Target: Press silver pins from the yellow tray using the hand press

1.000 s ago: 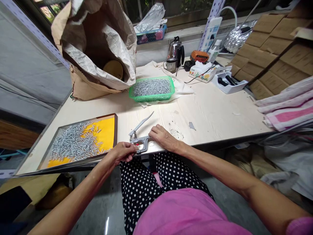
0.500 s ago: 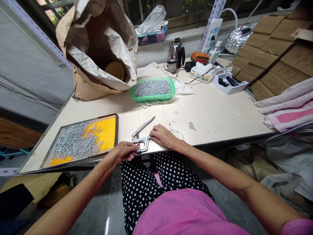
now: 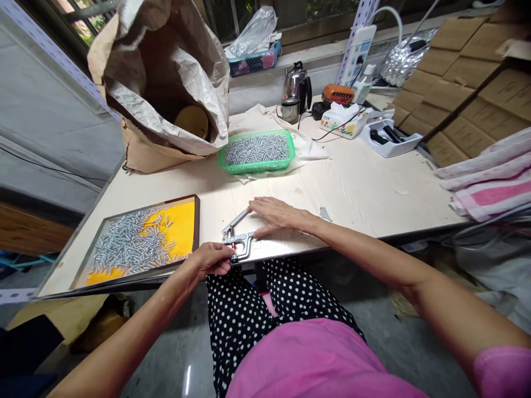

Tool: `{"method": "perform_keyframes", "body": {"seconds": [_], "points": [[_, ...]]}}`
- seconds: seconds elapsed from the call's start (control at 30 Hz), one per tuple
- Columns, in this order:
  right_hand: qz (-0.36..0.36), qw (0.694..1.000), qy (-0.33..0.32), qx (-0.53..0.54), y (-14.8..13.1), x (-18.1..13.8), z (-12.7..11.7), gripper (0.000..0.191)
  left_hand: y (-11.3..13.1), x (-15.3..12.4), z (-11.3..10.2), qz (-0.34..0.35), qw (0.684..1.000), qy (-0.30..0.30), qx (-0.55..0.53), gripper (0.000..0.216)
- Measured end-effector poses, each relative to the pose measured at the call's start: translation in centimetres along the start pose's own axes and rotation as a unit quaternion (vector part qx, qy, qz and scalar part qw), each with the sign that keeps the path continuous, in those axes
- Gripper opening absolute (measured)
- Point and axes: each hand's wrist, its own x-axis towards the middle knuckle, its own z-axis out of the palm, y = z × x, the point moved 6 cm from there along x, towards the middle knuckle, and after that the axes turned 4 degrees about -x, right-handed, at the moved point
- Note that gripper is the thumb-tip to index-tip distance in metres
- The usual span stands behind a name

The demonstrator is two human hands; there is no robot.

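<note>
A pair of metal snap pliers (image 3: 239,237) lies at the front edge of the table, handles spread and a spring between them. My right hand (image 3: 276,214) spans the handles, fingertips over the end of the upper one and thumb at the lower one. My left hand (image 3: 213,258) is closed in a pinch beside the jaws, close to a small red part. Whatever its fingertips hold is too small to make out. Left of that hand, a shallow tray (image 3: 197,221) with a yellow bottom carries a heap of small silvery metal pieces (image 3: 133,243).
Behind the pliers stands a green basket (image 3: 257,167) full of similar metal pieces. A large paper sack (image 3: 166,127) gapes open at the back left. Farther right are a metal kettle (image 3: 295,88), a tissue box (image 3: 342,122), a white tray (image 3: 392,145) and stacked cardboard (image 3: 443,99).
My right hand has opened wider, its fingers moving up from the lower handle onto the upper one. The upper handle's tip is now covered. My left hand stays at the jaws.
</note>
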Motion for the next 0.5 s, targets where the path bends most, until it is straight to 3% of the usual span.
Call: {"method": "perform_keyframes", "body": {"seconds": [0.17, 0.33, 0.5], "points": [[-0.006, 0.999, 0.006, -0.043, 0.22, -0.15, 0.46, 0.098, 0.0, -0.05, -0.07, -0.005, 1.0, 0.013, -0.007, 0.021], [0.0, 0.997, -0.014, -0.07, 0.15, 0.09, 0.12, 0.093, -0.19, 0.42, -0.11, -0.004, 1.0, 0.006, -0.005, 0.029], [-0.005, 0.995, -0.026, -0.099, -0.2, 0.21, 0.01, 0.072, -0.54, 0.88, -0.31, -0.002, 1.0, -0.002, -0.003, 0.032]]}}
